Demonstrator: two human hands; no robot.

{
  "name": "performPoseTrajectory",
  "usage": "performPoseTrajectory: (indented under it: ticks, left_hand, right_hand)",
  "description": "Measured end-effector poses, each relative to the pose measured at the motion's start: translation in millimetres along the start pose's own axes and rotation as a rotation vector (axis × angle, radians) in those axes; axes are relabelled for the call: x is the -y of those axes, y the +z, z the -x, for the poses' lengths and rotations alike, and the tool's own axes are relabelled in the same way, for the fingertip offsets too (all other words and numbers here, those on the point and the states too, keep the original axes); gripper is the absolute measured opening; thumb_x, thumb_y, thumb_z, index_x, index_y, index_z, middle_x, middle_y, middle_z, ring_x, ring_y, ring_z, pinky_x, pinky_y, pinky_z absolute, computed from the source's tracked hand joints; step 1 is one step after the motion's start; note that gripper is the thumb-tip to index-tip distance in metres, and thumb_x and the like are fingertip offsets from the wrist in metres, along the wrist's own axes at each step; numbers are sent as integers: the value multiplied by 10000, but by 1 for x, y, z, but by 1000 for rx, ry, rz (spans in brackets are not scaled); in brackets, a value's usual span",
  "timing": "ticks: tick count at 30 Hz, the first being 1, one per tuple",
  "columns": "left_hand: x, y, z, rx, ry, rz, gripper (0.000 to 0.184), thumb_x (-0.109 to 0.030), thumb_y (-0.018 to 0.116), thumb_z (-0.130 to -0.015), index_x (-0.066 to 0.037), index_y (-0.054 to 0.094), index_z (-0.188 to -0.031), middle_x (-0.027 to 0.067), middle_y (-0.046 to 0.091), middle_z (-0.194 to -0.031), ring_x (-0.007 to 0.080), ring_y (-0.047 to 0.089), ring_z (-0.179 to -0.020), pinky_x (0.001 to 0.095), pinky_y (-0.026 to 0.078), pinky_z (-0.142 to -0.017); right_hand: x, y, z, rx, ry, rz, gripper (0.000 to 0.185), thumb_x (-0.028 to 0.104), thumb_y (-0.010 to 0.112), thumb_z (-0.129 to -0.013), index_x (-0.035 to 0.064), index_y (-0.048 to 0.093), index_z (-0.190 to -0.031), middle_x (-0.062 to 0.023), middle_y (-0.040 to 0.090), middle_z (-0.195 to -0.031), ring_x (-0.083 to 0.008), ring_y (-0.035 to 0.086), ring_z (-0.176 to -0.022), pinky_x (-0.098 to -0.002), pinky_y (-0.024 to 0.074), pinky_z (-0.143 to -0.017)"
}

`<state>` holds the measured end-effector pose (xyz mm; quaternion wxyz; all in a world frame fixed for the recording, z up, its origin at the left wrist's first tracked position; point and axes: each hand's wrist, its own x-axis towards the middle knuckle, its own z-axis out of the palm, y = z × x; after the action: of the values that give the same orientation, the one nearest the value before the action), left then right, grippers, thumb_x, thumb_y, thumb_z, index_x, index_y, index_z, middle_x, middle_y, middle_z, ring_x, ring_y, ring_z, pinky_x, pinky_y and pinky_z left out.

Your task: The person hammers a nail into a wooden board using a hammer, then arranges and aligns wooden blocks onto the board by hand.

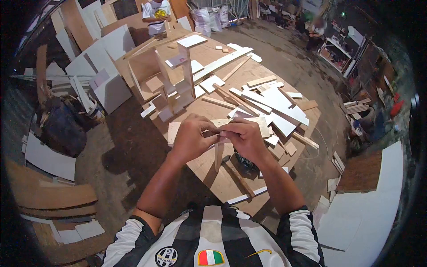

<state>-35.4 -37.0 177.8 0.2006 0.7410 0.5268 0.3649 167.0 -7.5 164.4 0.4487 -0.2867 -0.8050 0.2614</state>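
My left hand [194,137] and my right hand [243,137] meet over the near part of the worktable, fingertips pinched together. Whatever sits between them is too small and covered to name. A pale wooden plank [175,128] lies crosswise behind and under both hands. Just below the fingertips, a narrow wooden strip [219,156] points towards me. To its right rests a hammer [239,179] with a wooden handle, beside a black plastic bag [245,163] partly hidden by my right forearm.
Several offcuts and white boards [280,109] are piled at the table's right. An open wooden frame [171,84] stands at the left. A person in a white shirt [156,15] is at the far end; another person [316,31] sits further right. Panels [109,49] lean at left.
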Motion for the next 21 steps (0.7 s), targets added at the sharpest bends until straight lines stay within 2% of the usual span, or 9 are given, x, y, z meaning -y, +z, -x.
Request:
performPoseTrajectory:
  ticks: [4, 7, 11, 13, 14, 17, 19, 21]
  left_hand:
    - [3, 4, -2, -2, 56, -31, 216, -173, 838, -727, -89, 816, -926, 85, 742, -945, 286, 616, -943, 379, 530, -843]
    - [5, 4, -5, 15, 112, -49, 233, -152, 823, -727, -71, 810, -946, 107, 731, -951, 279, 611, -967, 375, 539, -830]
    - [5, -3, -7, 76, 44, 50, 296, -161, 875, -696, -60, 798, -963, 103, 711, -981, 266, 609, -997, 386, 495, -886]
    - [3, -6, -7, 101, 34, 94, 277, -133, 793, -733, -30, 794, -990, 141, 704, -980, 260, 608, -1005, 371, 556, -787]
    - [4, -7, -7, 101, 34, 93, 277, -133, 793, -733, -30, 794, -990, 141, 704, -980, 260, 608, -1005, 371, 556, -787]
    - [7, -7, -7, 118, 67, 95, 275, -141, 798, -733, -32, 795, -986, 133, 708, -1001, 260, 607, -1002, 371, 548, -799]
    - [8, -7, -6, 110, 83, 89, 298, -164, 863, -717, -38, 784, -975, 108, 705, -1006, 264, 614, -1024, 383, 488, -905]
    - [6, -7, -8, 125, 76, 75, 289, -163, 861, -718, -44, 787, -971, 103, 704, -1003, 263, 613, -1013, 385, 489, -896]
  right_hand:
    - [-1, -3, -1, 27, 8, 1, 112, 6, 732, -846, 18, 749, -956, -131, 684, -806, -266, 687, -698, -355, 534, -620]
    - [-9, -3, -1, 13, 4, 20, 95, 28, 744, -847, 23, 750, -942, -132, 688, -802, -271, 686, -692, -360, 521, -606]
    - [-11, -4, -2, -15, 2, 36, 82, 62, 758, -850, 28, 752, -925, -132, 687, -781, -277, 683, -683, -364, 512, -598]
    - [-13, -3, -1, -8, 31, 13, 83, 86, 765, -856, 29, 753, -915, -129, 689, -766, -274, 683, -675, -366, 513, -599]
    - [-13, -3, -1, -9, 31, 13, 83, 86, 765, -856, 29, 753, -915, -129, 689, -766, -274, 683, -675, -366, 513, -599]
    - [-9, -4, -2, 9, 51, -3, 89, 92, 769, -856, 32, 756, -920, -133, 699, -779, -271, 688, -676, -367, 519, -606]
    - [-6, -4, -3, 17, 83, -3, 90, 93, 769, -856, 38, 760, -927, -133, 706, -791, -264, 695, -685, -362, 524, -611]
    - [-6, -2, -2, 10, 76, -12, 92, 93, 769, -855, 40, 762, -929, -132, 709, -794, -264, 697, -688, -361, 527, -615]
